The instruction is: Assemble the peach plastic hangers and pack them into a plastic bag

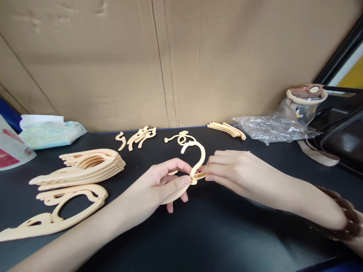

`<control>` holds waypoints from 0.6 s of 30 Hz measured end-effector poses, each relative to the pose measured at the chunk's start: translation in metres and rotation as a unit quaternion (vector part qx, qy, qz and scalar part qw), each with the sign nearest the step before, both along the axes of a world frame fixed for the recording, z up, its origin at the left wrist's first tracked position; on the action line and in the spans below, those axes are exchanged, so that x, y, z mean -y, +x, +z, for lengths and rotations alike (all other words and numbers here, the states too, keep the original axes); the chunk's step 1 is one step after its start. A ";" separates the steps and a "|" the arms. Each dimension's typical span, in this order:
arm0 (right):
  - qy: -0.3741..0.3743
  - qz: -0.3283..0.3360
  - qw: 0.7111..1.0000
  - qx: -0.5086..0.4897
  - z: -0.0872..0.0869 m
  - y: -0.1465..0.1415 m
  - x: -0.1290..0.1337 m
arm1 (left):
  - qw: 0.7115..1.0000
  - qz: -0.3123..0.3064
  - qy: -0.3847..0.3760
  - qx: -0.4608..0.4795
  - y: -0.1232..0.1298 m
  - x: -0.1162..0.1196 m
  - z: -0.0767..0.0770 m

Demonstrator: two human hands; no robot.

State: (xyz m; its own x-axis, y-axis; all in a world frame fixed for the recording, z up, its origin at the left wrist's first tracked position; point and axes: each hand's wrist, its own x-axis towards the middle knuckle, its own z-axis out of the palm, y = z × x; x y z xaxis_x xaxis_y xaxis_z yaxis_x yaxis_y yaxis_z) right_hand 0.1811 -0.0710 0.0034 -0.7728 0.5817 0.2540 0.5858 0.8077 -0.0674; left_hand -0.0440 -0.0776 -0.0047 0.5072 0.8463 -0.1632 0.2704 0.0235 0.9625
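Note:
A cream plastic clothes hanger (200, 155) is between my hands over the black tabletop, its curved hook pointing up and bending left at the top. My left hand (170, 182) pinches it just left of the hook's base, thumb in front. On the other side, my right hand (229, 167) grips the hanger's right arm, with its fingers pressed together and covering most of that arm. Much of the left arm is hidden behind my left hand. To the left, a stack of folded cream hangers (85, 166) lies beside another folded hanger (76, 219).
Loose hook pieces (141, 136), a thin ring-shaped piece (184, 138) and several curved strips (227, 130) lie at the back. Clear plastic wrap (275, 126) and a lidded bottle (304, 105) stand right; a tissue pack (52, 132) sits left. A cardboard wall (119, 68) rises behind.

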 end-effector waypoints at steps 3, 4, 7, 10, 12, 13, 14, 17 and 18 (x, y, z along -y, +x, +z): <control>0.002 -0.001 1.000 -0.001 0.000 0.001 0.001 | 1.000 -0.002 0.007 0.004 0.000 -0.001 0.000; 0.002 -0.002 1.000 -0.004 0.000 0.002 0.001 | 1.000 -0.001 0.007 0.002 0.000 -0.001 0.001; 0.001 0.001 1.000 -0.023 -0.001 0.003 0.001 | 1.000 0.007 -0.001 -0.007 -0.001 -0.001 0.001; 0.000 0.001 0.999 -0.036 -0.001 0.004 0.001 | 1.000 0.007 -0.009 0.005 -0.001 -0.002 0.002; 0.000 0.000 0.999 -0.032 -0.001 0.004 0.001 | 1.000 0.002 -0.012 0.017 -0.002 -0.003 0.003; 0.000 -0.001 1.000 -0.030 0.000 0.004 0.001 | 1.000 0.001 -0.013 0.019 -0.002 -0.003 0.003; 0.001 0.000 1.000 -0.029 0.000 0.004 0.001 | 1.000 0.002 -0.013 0.022 -0.002 -0.003 0.003; -0.002 0.009 1.000 -0.024 0.001 0.004 0.001 | 0.999 0.010 -0.014 0.035 -0.002 -0.004 0.002; -0.005 0.014 1.000 -0.022 0.001 0.004 0.001 | 0.999 0.014 -0.013 0.039 -0.002 -0.004 0.002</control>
